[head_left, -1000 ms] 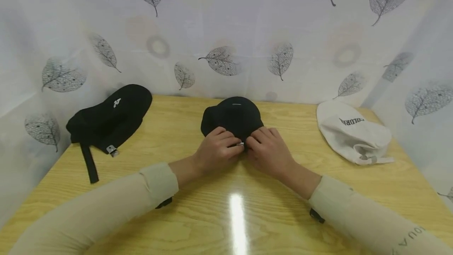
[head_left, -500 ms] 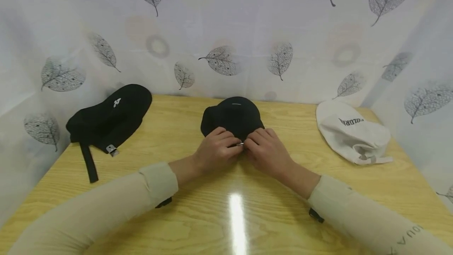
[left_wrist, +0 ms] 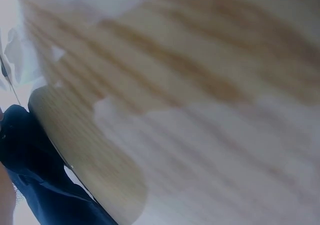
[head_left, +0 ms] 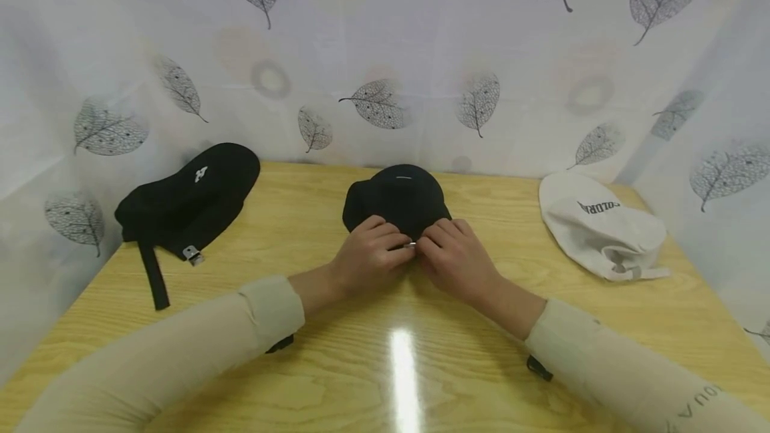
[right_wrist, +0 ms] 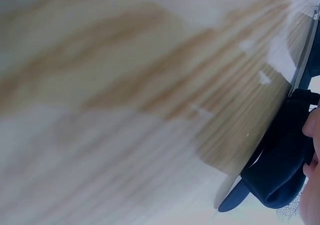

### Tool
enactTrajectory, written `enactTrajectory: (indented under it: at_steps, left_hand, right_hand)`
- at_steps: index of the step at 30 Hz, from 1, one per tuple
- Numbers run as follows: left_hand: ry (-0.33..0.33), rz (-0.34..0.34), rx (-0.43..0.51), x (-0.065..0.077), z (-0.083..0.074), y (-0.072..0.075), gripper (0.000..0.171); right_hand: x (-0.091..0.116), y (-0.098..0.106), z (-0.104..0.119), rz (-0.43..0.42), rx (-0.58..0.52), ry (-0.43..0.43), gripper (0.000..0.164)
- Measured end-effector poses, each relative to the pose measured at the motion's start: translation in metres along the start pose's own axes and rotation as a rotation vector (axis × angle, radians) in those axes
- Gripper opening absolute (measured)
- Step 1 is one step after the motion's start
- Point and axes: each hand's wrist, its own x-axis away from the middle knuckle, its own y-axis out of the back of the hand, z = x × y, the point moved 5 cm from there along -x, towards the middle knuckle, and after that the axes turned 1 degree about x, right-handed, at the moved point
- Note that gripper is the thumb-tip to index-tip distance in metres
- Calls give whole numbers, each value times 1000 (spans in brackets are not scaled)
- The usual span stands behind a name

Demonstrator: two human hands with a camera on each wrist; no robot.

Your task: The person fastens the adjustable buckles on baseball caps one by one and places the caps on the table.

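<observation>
A small black cap (head_left: pixel 403 196) sits at the back middle of the table, a short pale line on its front. Both hands are at its near edge. My left hand (head_left: pixel 374 254) grips it from the left with curled fingers, and my right hand (head_left: pixel 457 256) does so from the right, fingertips almost meeting. Between them shows a sliver of a metal buckle (head_left: pixel 410 244); the strap around it is hidden by the fingers. In the right wrist view the dark cap (right_wrist: pixel 280 170) appears beside the fingers (right_wrist: pixel 312 170); the left wrist view catches its dark cloth (left_wrist: pixel 30 160) at the lower left.
At the left lies a larger black cap (head_left: pixel 186 199) with a white logo, its strap (head_left: pixel 154 276) hanging loose by a metal clasp (head_left: pixel 192 254). A white cap (head_left: pixel 601 226) with dark lettering lies at the right. Behind the wooden table (head_left: pixel 337 366) hangs a leaf-print curtain (head_left: pixel 415 32).
My right hand has shifted slightly left, closer to the left fingertips, and less of the buckle shows. The left hand keeps its place, and the other caps lie as before.
</observation>
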Motion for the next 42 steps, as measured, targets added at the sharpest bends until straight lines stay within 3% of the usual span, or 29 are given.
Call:
enactTrajectory:
  at_steps: [9,15,23,26,32,34,42]
  left_hand:
    - [-7,0,7,0,-1,0,7]
    - [-4,4,11,0,-1,-1,6]
    - [-8,4,-6,1,-3,-2,5]
    - [-9,10,-8,0,-3,-3,6]
    - [-1,20,3,2,-2,-3,8]
    - [4,19,6,3,-1,-3,8]
    - [2,27,13,2,-1,-3,8]
  right_hand:
    - [5,3,-1,-64,15,29,7]
    - [6,5,-4,-37,36,30,7]
    - [8,5,-6,-69,75,158,18]
    - [8,5,-8,-68,10,117,20]
    - [1,4,-9,-7,-209,-145,21]
    - [-1,4,-8,-4,-251,-185,20]
    - [-2,4,-4,-7,-121,-89,21]
